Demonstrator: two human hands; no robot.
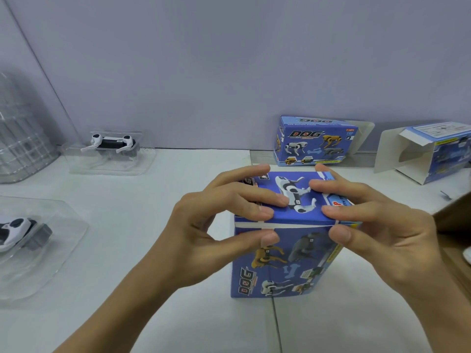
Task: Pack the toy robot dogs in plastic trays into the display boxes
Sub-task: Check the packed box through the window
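White table point(178, 250) fills the lower part of the view and meets a pale lilac wall point(229, 59) at the back. At the centre, toward 3 o'clock, a blue display box point(285, 261) stands on end, its long axis upright and its printed front toward the camera, the "DOG" lettering running sideways up that face. Its top flap point(293, 197), printed with a white robot dog, lies nearly flat, with a thin white edge showing along the front seam. Both hands are on this box: the left hand point(219, 225) has its fingers laid across the flap and its thumb against the front face just below the seam; the right hand point(382, 225) mirrors it from the other side, so each pinches the box's top edge.

At 9 o'clock a clear plastic tray point(51, 250) lies flat with a white and black toy dog point(15, 230) in it, cut off by the picture's edge. At 11 o'clock a second clear tray point(112, 161) holds another toy dog point(112, 143) lying lengthwise, left to right. At 1 o'clock a second blue box point(313, 143) rests on its long side against the wall, an end flap open. At 2 o'clock a third box point(428, 154) lies with its open end facing left, its inside not clearly visible.
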